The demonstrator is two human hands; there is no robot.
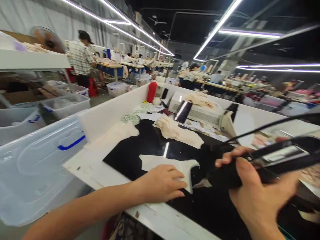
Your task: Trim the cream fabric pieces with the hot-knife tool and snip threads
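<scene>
My left hand [163, 183] lies palm down on a cream fabric piece [162, 162], its fingers stretched out and pressing lightly near the right end. Under the fabric is a glossy black work surface [135, 146]. My right hand [260, 190] is closed around a black corded tool [222, 175] with a shiny metal part; its exact kind is unclear from this angle and blur. That tool sits just right of the fabric piece. A small pale scrap [203, 183] shows between them. Behind lies a bunched stack of cream fabric pieces [177, 131].
A white rim [112, 106] borders the table. At the back stand a red thread cone [151, 92], a phone [183, 111] and a beige machine [195, 105]. A dark cable [265, 126] crosses at right. Lidded plastic bins [37, 160] stand left; people work farther off.
</scene>
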